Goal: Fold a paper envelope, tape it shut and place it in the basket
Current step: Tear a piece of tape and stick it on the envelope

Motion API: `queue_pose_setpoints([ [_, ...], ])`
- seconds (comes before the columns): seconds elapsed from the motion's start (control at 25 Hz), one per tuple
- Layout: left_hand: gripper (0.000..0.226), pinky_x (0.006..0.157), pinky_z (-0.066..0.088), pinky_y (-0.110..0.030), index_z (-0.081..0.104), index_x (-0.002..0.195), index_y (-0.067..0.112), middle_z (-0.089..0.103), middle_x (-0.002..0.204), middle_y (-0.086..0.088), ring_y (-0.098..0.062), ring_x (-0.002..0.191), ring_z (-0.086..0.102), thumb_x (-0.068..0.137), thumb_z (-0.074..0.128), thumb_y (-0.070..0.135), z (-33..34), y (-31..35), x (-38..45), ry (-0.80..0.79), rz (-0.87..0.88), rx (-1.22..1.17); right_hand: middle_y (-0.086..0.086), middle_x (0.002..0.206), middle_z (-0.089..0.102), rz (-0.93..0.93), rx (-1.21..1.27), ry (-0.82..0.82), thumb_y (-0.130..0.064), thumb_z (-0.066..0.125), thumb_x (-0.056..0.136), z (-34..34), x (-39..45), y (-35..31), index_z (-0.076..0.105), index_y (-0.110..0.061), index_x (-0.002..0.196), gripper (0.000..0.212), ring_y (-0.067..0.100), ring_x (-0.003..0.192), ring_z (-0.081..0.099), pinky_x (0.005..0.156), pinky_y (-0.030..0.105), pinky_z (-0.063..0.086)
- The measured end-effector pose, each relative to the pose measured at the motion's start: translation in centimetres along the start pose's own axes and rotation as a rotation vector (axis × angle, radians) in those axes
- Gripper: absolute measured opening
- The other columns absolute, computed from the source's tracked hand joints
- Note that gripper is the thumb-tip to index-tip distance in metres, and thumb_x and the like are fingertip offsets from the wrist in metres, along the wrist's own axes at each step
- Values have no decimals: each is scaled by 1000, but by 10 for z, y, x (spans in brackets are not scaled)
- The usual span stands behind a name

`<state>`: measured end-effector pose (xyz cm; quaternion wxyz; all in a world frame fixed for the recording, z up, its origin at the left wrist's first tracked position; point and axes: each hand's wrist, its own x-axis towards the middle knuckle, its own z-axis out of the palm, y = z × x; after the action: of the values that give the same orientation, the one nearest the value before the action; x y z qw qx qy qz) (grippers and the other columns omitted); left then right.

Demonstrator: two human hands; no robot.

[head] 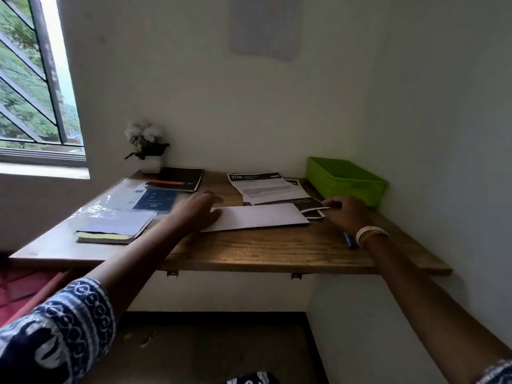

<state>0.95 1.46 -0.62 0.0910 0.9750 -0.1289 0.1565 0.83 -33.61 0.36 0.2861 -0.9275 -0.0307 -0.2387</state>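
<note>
A long white envelope (257, 217) lies flat on the wooden desk (249, 250). My left hand (198, 210) rests on its left end, fingers spread flat. My right hand (345, 210) is at the envelope's right end, its fingertips on a printed black-and-white sheet (313, 210) that lies partly under the envelope. Whether it pinches the sheet I cannot tell. A green plastic basket (346, 180) stands at the back right corner, against the wall.
More printed sheets (260, 185) lie behind the envelope. A black notebook with a red pen (177, 178), a plastic folder (130, 198) and a yellow-edged notepad (110, 234) fill the left side. A potted white flower (146, 148) stands at the back. A blue pen (348, 241) lies under my right wrist.
</note>
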Motion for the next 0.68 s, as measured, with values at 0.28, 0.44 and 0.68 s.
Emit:
queue_pose_setpoints([
  [0.28,37,104,41,-41,57,126,22,54,136,-2,-21,125,49,90,57,30,25,130,30,30,248,-246,15,107,70,109,-102,4,-19,67,83,-24,-5,42,70,-9,105,24,30,103,64,89,36,50],
  [0.44,41,99,44,-36,58,126,18,58,131,-6,-22,120,52,86,60,26,36,173,35,23,332,-294,20,116,62,40,-187,10,-10,62,83,-22,-7,47,63,-5,116,33,35,108,58,93,38,47],
  [0.68,34,94,42,-26,62,122,15,61,127,-5,-20,117,55,88,61,20,36,164,41,48,308,-522,1,82,64,-44,127,-7,-4,71,78,-25,-7,16,55,-12,126,51,15,74,60,68,25,47],
])
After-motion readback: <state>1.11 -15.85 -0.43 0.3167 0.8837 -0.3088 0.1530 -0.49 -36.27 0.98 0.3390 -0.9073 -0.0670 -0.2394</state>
